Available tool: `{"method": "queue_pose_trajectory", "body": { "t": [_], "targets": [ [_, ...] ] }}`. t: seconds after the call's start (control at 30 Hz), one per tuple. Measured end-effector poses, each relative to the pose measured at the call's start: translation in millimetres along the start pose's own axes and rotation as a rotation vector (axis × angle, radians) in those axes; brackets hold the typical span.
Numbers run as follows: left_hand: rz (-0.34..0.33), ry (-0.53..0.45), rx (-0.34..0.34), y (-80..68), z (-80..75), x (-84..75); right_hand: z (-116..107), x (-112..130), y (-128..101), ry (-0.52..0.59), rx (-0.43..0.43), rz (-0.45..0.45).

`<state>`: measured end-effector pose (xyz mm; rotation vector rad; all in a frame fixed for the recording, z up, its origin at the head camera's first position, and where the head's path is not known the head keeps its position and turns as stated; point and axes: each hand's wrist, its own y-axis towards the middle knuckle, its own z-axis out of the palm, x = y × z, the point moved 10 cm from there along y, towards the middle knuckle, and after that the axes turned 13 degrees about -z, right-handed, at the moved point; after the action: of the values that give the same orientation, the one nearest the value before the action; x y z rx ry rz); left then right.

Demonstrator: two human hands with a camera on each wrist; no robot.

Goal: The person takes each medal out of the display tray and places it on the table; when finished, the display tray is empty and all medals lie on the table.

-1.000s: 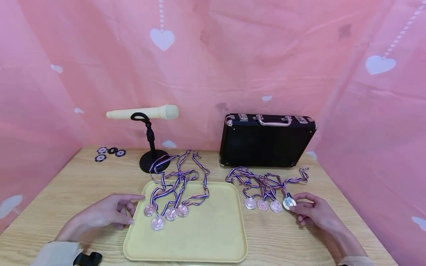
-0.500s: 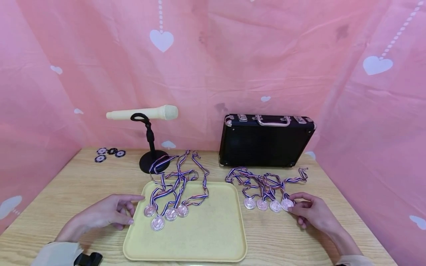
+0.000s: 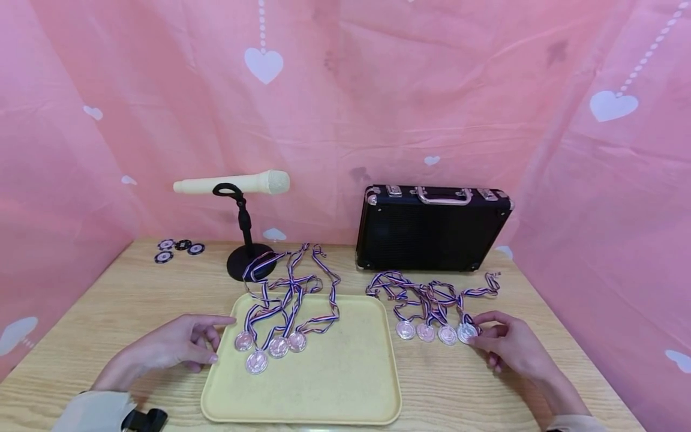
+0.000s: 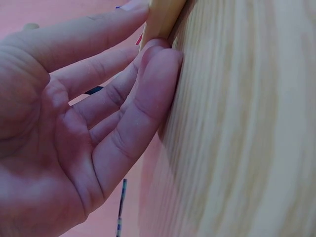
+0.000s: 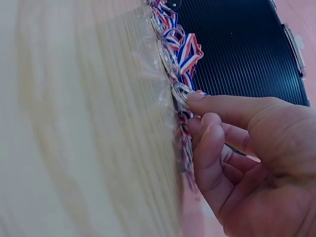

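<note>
The right hand (image 3: 510, 344) pinches the right edge of the silver-toned end medal (image 3: 465, 333) between thumb and fingertip, the other fingers curled loosely beneath. That medal lies last in a row on the counter (image 3: 459, 390), right of the tray, just beside three more medals (image 3: 426, 332); their striped red, white and blue ribbons (image 5: 190, 54) tangle behind them. The left hand (image 3: 173, 342) is relaxed, thumb and fingers apart, fingertips touching the left rim of the yellow serving tray (image 3: 324, 390).

The step in hand looks like adjusting how the end medal lies; the next move probably calls for a gentle release that leaves its neighbours and ribbon undisturbed.

Four medals (image 3: 278, 347) lie on the tray's left half, their ribbons running over its far rim. Farther back stand a black briefcase (image 3: 432, 234) and a white microphone (image 3: 237, 183) on a black desk stand (image 3: 245, 225), with four poker chips (image 3: 183, 245) to its left.

Compared with a second ago, the end medal sits slightly closer to the row and its bright gleam has dulled; the left hand, tray and other medals look unmoved.
</note>
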<state>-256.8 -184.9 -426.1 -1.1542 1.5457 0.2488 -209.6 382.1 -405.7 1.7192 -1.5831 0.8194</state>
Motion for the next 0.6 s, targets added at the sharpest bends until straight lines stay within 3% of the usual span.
{"method": "queue_pose_trajectory", "body": {
  "t": [0.17, 0.37, 0.47, 0.6],
  "targets": [
    [0.001, 0.012, -0.008, -1.0, -0.3, 0.5, -7.8, 6.1, 2.1, -0.031, -0.025, -0.027],
    [-0.009, 0.012, -0.018, -0.7, -0.2, 2.0, -12.6, 35.3, 11.9, -0.112, -0.083, -0.114],
    [-0.02, -0.002, -0.022, -0.6, -0.3, 2.4, -6.6, 57.0, 19.8, -0.119, -0.087, -0.163],
    [-0.028, -0.01, -0.032, 0.0, -1.2, 0.9, 13.6, 88.1, 30.4, -0.04, -0.061, -0.213]
  ]
}}
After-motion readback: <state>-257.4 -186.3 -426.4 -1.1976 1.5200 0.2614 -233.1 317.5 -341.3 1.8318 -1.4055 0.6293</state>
